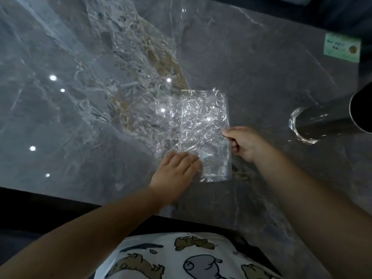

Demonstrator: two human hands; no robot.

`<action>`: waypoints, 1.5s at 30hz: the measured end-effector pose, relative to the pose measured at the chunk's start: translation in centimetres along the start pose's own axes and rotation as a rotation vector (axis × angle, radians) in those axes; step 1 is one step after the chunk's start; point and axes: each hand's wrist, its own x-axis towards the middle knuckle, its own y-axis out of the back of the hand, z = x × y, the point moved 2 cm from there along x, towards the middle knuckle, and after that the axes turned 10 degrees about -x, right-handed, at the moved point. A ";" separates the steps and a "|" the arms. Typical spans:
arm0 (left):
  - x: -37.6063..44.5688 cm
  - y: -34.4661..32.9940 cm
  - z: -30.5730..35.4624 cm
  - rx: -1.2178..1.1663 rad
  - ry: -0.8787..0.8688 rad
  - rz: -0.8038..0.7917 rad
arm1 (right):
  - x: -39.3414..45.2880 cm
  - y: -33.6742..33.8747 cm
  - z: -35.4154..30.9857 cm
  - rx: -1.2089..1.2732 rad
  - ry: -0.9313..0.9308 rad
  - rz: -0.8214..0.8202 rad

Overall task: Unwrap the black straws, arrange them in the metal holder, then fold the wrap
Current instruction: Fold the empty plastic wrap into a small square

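A crinkled clear plastic wrap [198,127] lies flat on the grey marble table [80,117], near its middle. My left hand [177,172] presses flat on the wrap's near left corner with straight fingers. My right hand [244,142] pinches the wrap's right edge between thumb and curled fingers. The metal holder [322,122] stands at the right edge of the view, seen from above, with a dark opening at its top [362,109]. I cannot make out single straws inside it.
A small green-and-white card [342,48] lies at the far right of the table. The table's near edge runs just in front of my body. Ceiling lights glint off the polished surface on the left.
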 end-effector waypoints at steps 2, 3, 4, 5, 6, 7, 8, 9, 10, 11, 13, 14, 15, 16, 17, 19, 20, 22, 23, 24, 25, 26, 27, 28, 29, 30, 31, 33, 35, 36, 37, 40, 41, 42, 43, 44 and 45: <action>0.3 0.8 -0.3 -0.055 -0.008 0.105 | -0.6 0.5 0.2 -0.002 0.012 0.037; 0.5 1.2 -0.4 -0.064 -0.016 0.138 | -1.0 1.0 0.3 -0.056 0.054 0.104; 0.6 1.6 -0.5 -0.064 -0.026 0.154 | -1.4 1.7 0.5 -0.167 0.134 0.217; 0.6 1.9 -0.5 -0.060 -0.036 0.158 | -1.9 2.5 0.7 -0.341 0.254 0.371; 0.6 2.2 -0.5 -0.055 -0.042 0.155 | -2.5 3.3 1.1 -0.547 0.402 0.512; 0.6 2.5 -0.4 -0.050 -0.043 0.149 | -3.3 3.6 1.6 -0.743 0.569 0.590; 0.7 2.9 -0.4 -0.046 -0.041 0.145 | -4.1 3.4 2.1 -0.910 0.742 0.598; 0.8 3.2 -0.2 -0.044 -0.042 0.146 | -4.7 2.9 2.6 -1.042 0.888 0.563; 0.9 3.5 0.0 -0.042 -0.049 0.153 | -5.1 2.2 3.1 -1.136 1.005 0.518; 1.1 3.7 0.2 -0.041 -0.064 0.165 | -5.3 1.4 3.4 -1.186 1.096 0.478; 1.1 4.0 0.6 -0.053 -0.110 0.195 | -5.5 0.4 3.4 -1.197 1.200 0.412; 0.9 4.0 0.4 -0.072 -0.135 0.195 | -5.6 0.4 3.2 -1.179 1.212 0.386; 0.4 3.9 0.0 -0.098 -0.148 0.176 | -5.6 0.5 3.0 -1.151 1.200 0.361; -0.3 3.8 -0.8 -0.126 -0.142 0.137 | -5.6 0.8 3.1 -1.121 1.169 0.325; -1.2 3.7 -2.0 -0.149 -0.120 0.092 | -5.6 1.0 3.4 -1.093 1.128 0.278; -3.0 3.7 -4.9 -0.168 -0.055 0.008 | -5.7 1.3 3.9 -1.038 1.039 0.187; -3.6 3.7 -6.1 -0.164 -0.031 -0.033 | -5.8 1.3 4.1 -1.012 1.006 0.152; -4.2 3.3 -7.7 -0.142 -0.030 -0.100 | -5.8 1.6 4.0 -0.971 0.976 0.109; -4.0 3.0 -7.9 -0.130 -0.039 -0.113 | -5.8 1.6 3.8 -0.947 0.965 0.100; -3.6 2.7 -7.9 -0.127 -0.042 -0.107 | -5.8 1.6 3.6 -0.922 0.955 0.092; -3.0 2.6 -7.8 -0.139 -0.039 -0.082 | -5.8 1.5 3.3 -0.911 0.952 0.083; -2.4 2.5 -7.6 -0.164 -0.033 -0.051 | -5.8 1.5 3.0 -0.907 0.958 0.069; -1.7 2.4 -7.5 -0.196 -0.028 -0.034 | -5.8 1.5 2.8 -0.906 0.969 0.056; -1.0 2.4 -7.4 -0.224 -0.025 -0.037 | -5.8 1.5 2.6 -0.905 0.977 0.049; -0.5 2.4 -7.3 -0.240 -0.024 -0.052 | -5.8 1.6 2.5 -0.906 0.981 0.047; 0.1 2.4 -7.1 -0.251 -0.032 -0.058 | -5.8 1.7 2.3 -0.904 0.986 0.048; 0.5 2.5 -7.0 -0.260 -0.050 -0.048 | -5.7 1.8 2.3 -0.904 0.987 0.044; 1.1 2.8 -6.7 -0.279 -0.095 -0.017 | -5.4 2.0 2.4 -0.932 0.952 0.009; 1.4 2.8 -6.7 -0.289 -0.131 -0.028 | -4.9 2.1 2.6 -0.978 0.905 -0.035; 1.3 2.7 -6.6 -0.285 -0.149 -0.042 | -4.6 2.2 2.6 -0.999 0.895 -0.047; 1.2 2.6 -6.7 -0.277 -0.166 -0.054 | -4.4 2.2 2.7 -1.017 0.886 -0.059; 1.1 2.8 -6.8 -0.305 -0.164 -0.078 | -3.4 2.4 3.2 -1.009 0.862 -0.103; 1.2 2.9 -6.8 -0.332 -0.127 -0.083 | -3.2 2.5 3.3 -0.944 0.801 -0.099; 1.3 3.1 -6.9 -0.374 -0.065 -0.087 | -3.0 2.7 3.5 -0.848 0.714 -0.084; 1.4 3.2 -6.9 -0.435 0.017 -0.085 | -2.7 2.9 3.5 -0.755 0.625 -0.072; 1.4 3.4 -7.1 -0.519 0.110 -0.076 | -2.5 3.0 3.5 -0.670 0.567 -0.069; 1.4 3.5 -7.3 -0.611 0.214 -0.071 | -2.2 2.9 3.5 -0.622 0.546 -0.056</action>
